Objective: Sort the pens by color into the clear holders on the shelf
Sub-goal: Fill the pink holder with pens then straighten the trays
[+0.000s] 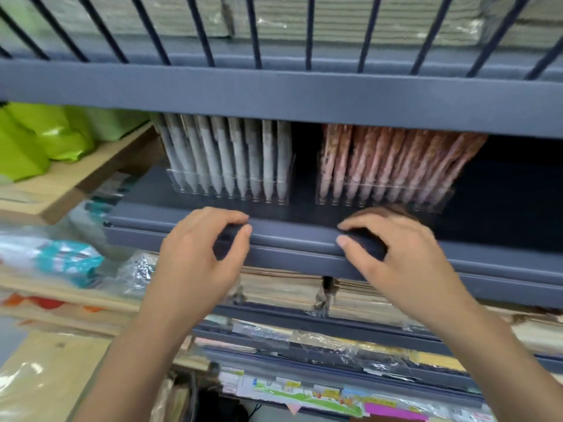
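**Hand Position at the Shelf Edge, Both Holders Loaded**

Your left hand point(201, 248) and right hand point(396, 254) hover at the front lip of the shelf point(292, 239), one below each holder. On both hands the fingers are loosely curled with the thumb close to the forefinger. No pen shows in either. The dark patch under each palm reads as shadow, though motion blur prevents certainty.

The grey pens point(225, 156) stand tip-down in the left clear holder point(182, 185). The pink pens point(380, 162) stand in the right clear holder point(438, 202). The two holders sit well apart on the dark shelf floor, which keeps the colours separated.

- The grey row stands nearly upright. The pink row fans to the right and probably needs straightening.
- The upper shelf rail hides the pen tops, so you cannot check there for a stray colour.
- No loose pens appear in view. Judged from this, sorting looks close to complete.
- Placing each hand in front of its own holder suits squaring or checking the rows.
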{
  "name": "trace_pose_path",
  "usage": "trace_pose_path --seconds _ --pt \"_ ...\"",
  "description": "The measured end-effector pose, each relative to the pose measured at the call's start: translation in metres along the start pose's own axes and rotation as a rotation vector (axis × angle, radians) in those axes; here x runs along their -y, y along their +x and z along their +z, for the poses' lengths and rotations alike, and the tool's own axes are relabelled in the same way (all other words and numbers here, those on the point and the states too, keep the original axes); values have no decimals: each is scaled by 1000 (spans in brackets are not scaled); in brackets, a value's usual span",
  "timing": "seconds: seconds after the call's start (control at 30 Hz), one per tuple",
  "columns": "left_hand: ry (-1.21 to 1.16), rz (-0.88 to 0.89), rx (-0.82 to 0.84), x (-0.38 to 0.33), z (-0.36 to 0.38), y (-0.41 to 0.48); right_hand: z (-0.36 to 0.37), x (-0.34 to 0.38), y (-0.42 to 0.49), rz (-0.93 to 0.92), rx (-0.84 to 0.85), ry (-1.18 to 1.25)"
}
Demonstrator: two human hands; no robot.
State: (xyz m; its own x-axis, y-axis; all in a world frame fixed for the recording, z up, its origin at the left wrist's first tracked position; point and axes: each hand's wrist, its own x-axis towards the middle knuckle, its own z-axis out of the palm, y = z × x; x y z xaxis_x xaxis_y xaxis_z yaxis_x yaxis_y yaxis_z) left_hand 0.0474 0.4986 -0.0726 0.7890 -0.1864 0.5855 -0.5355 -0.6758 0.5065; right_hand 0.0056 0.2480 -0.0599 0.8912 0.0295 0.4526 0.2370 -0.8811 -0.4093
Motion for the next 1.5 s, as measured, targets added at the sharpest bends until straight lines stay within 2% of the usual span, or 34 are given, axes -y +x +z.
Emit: trace_pose_path --seconds 0.07,0.13,0.2,0.33,0.47,0.6,0.9,1.13,1.33,1.5 --pt "53 50 45 23 -9 -3 15 18 10 -56 94 -16" --pt "22 59 49 42 -18 -1 32 37 23 -17 60 77" --pt "-19 11 -10 56 -25 6 51 54 37 99 -79 208" --pt "-43 -205 -196 82 -32 34 78 78 61 312 -397 322" --pt "-230 -278 -153 97 -30 61 87 86 72 362 -511 326" --pt "-383 -285 -141 100 -24 77 90 85 75 347 -544 246" --pt "-346 -265 -205 103 -21 75 97 84 69 332 -585 94" --pt "-333 -291 -263 103 -19 73 97 87 67 339 -598 78" --pt "-451 -350 -282 96 -22 70 95 88 66 365 -592 110" --pt "-294 -212 -314 90 -23 63 94 88 65 370 -593 129"
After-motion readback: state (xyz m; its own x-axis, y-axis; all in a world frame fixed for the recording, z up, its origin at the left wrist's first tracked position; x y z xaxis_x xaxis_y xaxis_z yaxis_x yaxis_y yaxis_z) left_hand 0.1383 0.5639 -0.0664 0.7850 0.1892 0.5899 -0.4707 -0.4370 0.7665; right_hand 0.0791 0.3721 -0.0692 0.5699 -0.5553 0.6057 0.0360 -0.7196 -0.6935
